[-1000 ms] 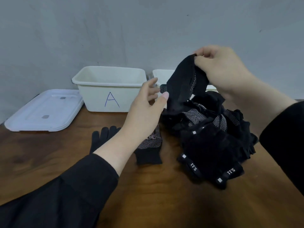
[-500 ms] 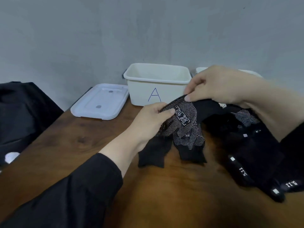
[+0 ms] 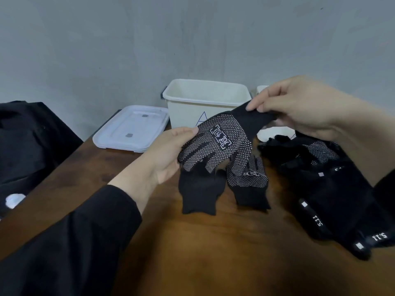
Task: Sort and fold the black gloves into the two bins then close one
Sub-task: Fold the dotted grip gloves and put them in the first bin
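A black dotted glove (image 3: pixel 222 139) is stretched in the air between both hands. My left hand (image 3: pixel 168 154) grips its finger end, and my right hand (image 3: pixel 299 107) pinches its cuff. Below it two black gloves lie on the table: a plain one (image 3: pixel 199 193) and a dotted one (image 3: pixel 250 184). A heap of black gloves (image 3: pixel 333 189) sits at the right. Behind stands the white bin marked A (image 3: pixel 205 103), open with nothing visible inside. A second white bin (image 3: pixel 261 90) is mostly hidden by my right hand. A white lid (image 3: pixel 132 129) lies flat to the left of bin A.
The wooden table (image 3: pixel 213 253) has its left edge running diagonally at the left. Beyond that edge sits a dark bag or cloth (image 3: pixel 27 142) with a small white object (image 3: pixel 14 200). A grey wall stands close behind the bins.
The glove came down from over the heap to in front of bin A, and my left hand took hold of its finger end. It is now stretched flat, dots up. The view shifted left.
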The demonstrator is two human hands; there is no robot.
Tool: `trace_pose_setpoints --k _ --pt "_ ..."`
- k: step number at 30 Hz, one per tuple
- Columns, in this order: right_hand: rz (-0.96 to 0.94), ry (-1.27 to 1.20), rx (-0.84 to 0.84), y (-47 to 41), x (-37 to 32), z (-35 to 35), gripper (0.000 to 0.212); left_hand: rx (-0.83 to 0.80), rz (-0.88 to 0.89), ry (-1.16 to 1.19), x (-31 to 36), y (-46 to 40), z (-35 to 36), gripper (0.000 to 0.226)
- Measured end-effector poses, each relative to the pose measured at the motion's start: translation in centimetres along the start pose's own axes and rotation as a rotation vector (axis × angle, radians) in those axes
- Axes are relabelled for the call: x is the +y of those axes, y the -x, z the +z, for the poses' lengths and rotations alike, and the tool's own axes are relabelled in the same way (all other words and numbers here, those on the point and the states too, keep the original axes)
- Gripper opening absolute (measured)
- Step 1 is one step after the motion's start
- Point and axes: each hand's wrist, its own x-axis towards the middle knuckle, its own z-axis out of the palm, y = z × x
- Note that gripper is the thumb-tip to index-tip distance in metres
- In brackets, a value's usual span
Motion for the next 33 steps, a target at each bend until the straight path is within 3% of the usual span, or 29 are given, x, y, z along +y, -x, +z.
trace_pose_setpoints --k 3,5,9,11,13,17,20,25,28,31,33 --pt "-0.045 -0.143 -0.04 0.0 -0.7 0.6 0.03 0.05 0.035 0.043 0.2 -0.7 -0.2 0.021" --pt "-0.132 -0.067 -0.016 -0.1 -1.1 0.8 0.024 0.09 0.058 0.006 0.6 -0.9 -0.2 0.026" --pt "-0.221 0.428 0.188 -0.6 -1.6 0.7 0.004 0.365 0.142 -0.327 0.2 -0.7 -0.2 0.012" --pt "-0.273 0.703 0.287 -1.0 -1.3 0.5 0.014 0.412 0.211 -0.484 -1.1 -0.4 -0.4 0.011" --pt "-0.248 0.729 0.336 -1.0 -1.2 0.3 0.017 0.295 0.297 -0.8 -2.9 -0.3 -0.9 0.019" --pt "-0.076 0.682 0.319 -1.0 -0.1 -0.5 0.013 -0.19 0.255 -1.395 -6.7 0.6 -0.3 0.05" --pt "-0.007 0.552 0.292 -0.9 1.1 -0.7 0.009 -0.245 0.184 -1.601 -8.3 0.8 -0.3 0.066" --pt "0.01 0.357 0.309 -0.9 2.7 -1.5 0.007 -0.165 0.141 -1.652 -8.2 0.4 -0.8 0.067" --pt "0.014 0.304 0.307 -0.6 2.8 -1.7 0.006 -0.16 0.14 -1.528 -8.1 0.7 -1.0 0.072" --pt "0.0 0.333 0.31 -0.4 2.7 -1.5 0.007 0.057 0.223 -1.234 -7.6 1.0 -1.5 0.057" --pt "-0.012 0.363 0.325 -0.3 2.7 -1.6 0.012 0.203 0.337 -1.173 -7.4 1.1 -1.7 0.044"
